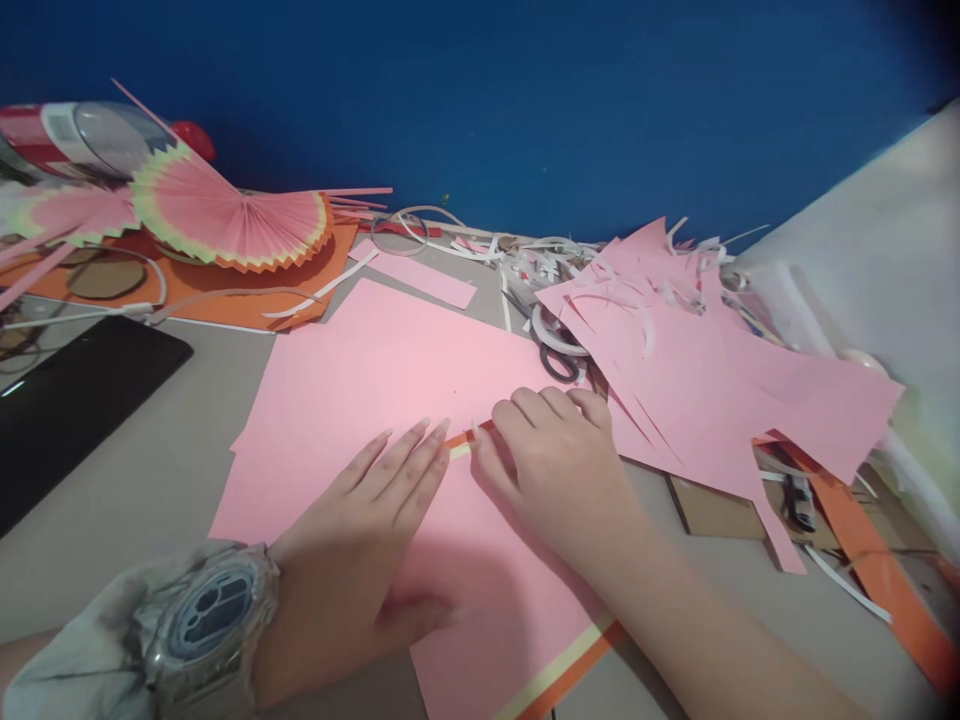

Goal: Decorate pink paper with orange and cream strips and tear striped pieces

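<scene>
A pink paper sheet (480, 560) with a cream and orange striped edge lies across more pink paper (360, 370) on the table. My left hand (375, 530) rests flat on the pink paper, its fingers stretched out, the tips by the striped far edge. At that same edge my right hand (559, 450) is closed, fingers curled over and thumb pressed close, gripping the sheet. Another striped edge shows near the front, beside my right forearm. The right fingertips are partly hidden by the hand.
Pleated pink paper fans (232, 210) lie on orange card (262, 310) at the back left, near a plastic bottle (112, 135). A black phone (90, 400) is at left. Scissors (559, 360) and cut pink scraps (675, 370) lie at right. A blue wall (480, 100) stands behind.
</scene>
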### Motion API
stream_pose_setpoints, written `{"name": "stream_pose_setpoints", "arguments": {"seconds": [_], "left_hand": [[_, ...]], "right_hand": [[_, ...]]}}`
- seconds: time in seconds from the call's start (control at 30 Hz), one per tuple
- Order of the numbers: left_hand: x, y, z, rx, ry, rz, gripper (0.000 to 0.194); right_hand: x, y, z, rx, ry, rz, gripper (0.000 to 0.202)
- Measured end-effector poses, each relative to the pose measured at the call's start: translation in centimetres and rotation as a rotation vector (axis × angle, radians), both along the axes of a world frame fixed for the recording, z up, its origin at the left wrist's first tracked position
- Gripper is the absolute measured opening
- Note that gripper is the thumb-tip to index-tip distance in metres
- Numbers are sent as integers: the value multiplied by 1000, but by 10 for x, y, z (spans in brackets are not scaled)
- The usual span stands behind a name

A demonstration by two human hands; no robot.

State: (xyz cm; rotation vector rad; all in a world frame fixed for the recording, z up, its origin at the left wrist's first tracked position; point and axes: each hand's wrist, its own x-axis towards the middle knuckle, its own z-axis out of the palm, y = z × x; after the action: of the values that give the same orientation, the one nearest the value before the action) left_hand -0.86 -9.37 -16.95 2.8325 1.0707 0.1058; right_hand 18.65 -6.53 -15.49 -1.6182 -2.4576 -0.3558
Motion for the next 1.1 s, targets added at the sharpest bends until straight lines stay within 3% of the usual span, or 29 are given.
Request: {"name": "stream_pose_setpoints", "arguments": {"seconds": [0.33, 0.57, 0.77, 0.93, 1.1], "left_hand": [[0, -2, 0, 49, 13, -19, 87], [-1, -4, 3, 38, -41, -2, 94], [1, 3, 7, -64, -92, 19, 54], [1, 5, 2, -50, -36, -46, 76], [-1, 5, 3, -90, -19, -73, 71]], "right_hand": [[4, 2, -2, -50, 42, -30, 27], [8, 3, 1, -142, 145, -13, 23], [4, 4, 3, -188, 223, 86, 18], [6, 4, 5, -249, 280, 99, 11], [8, 4, 2, -309, 218, 102, 15]]}}
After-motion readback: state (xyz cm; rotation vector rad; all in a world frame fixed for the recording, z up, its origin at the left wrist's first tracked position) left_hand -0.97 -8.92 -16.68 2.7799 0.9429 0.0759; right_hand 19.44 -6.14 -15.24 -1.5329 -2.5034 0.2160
